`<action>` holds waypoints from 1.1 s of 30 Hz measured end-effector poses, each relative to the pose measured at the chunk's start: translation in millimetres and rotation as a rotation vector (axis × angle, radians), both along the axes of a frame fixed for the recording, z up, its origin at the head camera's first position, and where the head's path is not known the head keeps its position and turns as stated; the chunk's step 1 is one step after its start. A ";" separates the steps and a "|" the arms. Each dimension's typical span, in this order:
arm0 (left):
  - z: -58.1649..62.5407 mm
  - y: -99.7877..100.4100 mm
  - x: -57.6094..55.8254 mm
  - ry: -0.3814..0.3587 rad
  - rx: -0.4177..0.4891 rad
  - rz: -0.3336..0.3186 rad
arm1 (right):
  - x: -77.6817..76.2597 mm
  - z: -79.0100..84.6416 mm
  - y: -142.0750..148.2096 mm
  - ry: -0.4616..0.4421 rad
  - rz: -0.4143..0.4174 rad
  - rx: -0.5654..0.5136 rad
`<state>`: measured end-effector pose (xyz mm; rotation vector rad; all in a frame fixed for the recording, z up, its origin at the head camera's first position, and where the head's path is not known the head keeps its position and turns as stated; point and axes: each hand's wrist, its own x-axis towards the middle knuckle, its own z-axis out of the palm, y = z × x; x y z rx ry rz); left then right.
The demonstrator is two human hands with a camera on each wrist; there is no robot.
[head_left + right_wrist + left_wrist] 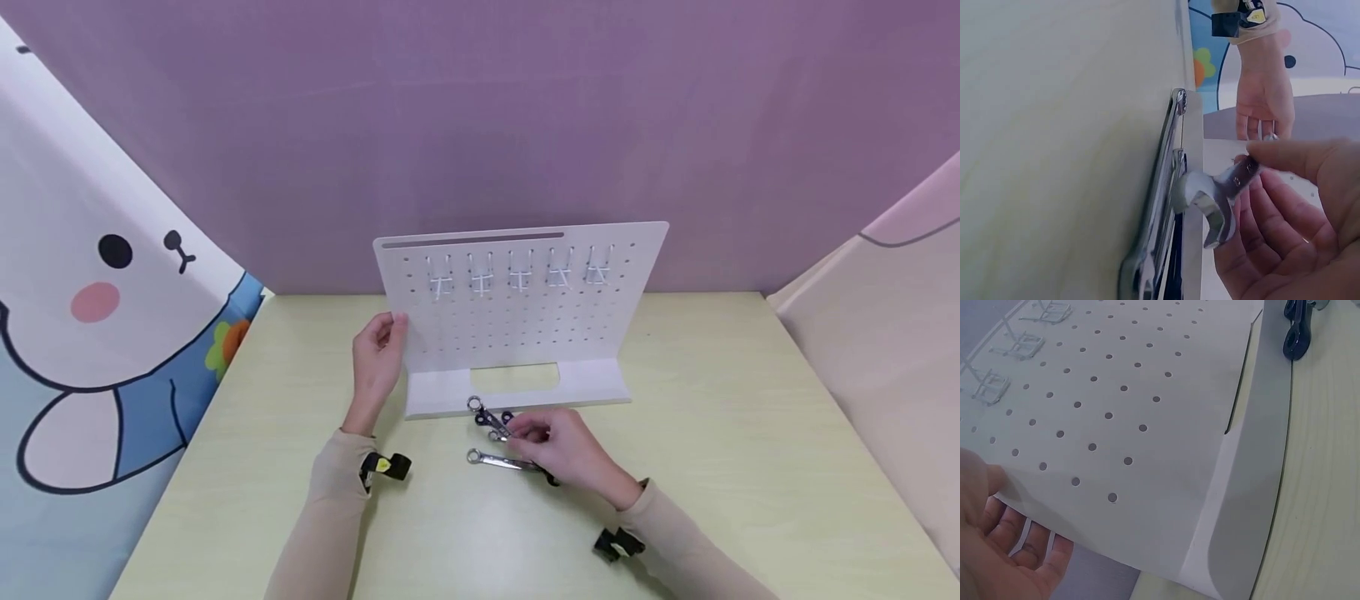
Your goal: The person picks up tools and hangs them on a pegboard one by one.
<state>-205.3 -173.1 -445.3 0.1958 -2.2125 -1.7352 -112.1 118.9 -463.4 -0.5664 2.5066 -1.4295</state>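
Note:
A white pegboard stand [517, 325] stands upright on the table. My left hand [378, 354] holds its left edge, the thumb on the front face and the fingers behind, as the left wrist view shows. Just in front of the stand's base, my right hand [562, 446] pinches a silver combination wrench [1244, 172] between thumb and fingers, its open-end jaw showing in the right wrist view. Beneath and beside that hand lie other wrenches, one a silver wrench [498, 461] nearer me and another wrench [483, 412] at the base's front edge. The right hand partly covers them.
Several white wire hooks [520, 271] line the upper part of the pegboard. A pale wood-grain table [735, 433] carries everything. Behind it hangs a purple backdrop [480, 125], with a cartoon-print cloth [112, 250] on the left.

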 end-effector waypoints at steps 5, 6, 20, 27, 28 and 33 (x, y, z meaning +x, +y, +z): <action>0.0 -0.8 0.1 0.001 -0.006 0.005 | 1.0 4.3 -2.0 0.020 -0.034 -0.027; 0.2 -1.1 0.2 0.002 -0.008 0.007 | 1.3 5.5 -2.3 0.019 -0.038 -0.031; -1.1 1.2 0.3 0.008 0.018 -0.003 | -0.3 21.8 -6.2 0.009 -0.102 -0.070; -1.5 3.7 -0.3 0.013 0.022 0.012 | -8.6 35.0 -4.8 -0.007 -0.126 -0.119; -1.5 3.6 0.1 0.013 0.021 0.012 | -9.6 36.3 -5.0 -0.007 -0.127 -0.126; -2.4 2.5 0.6 0.022 0.020 0.022 | -14.1 40.0 -7.4 -0.013 -0.143 -0.148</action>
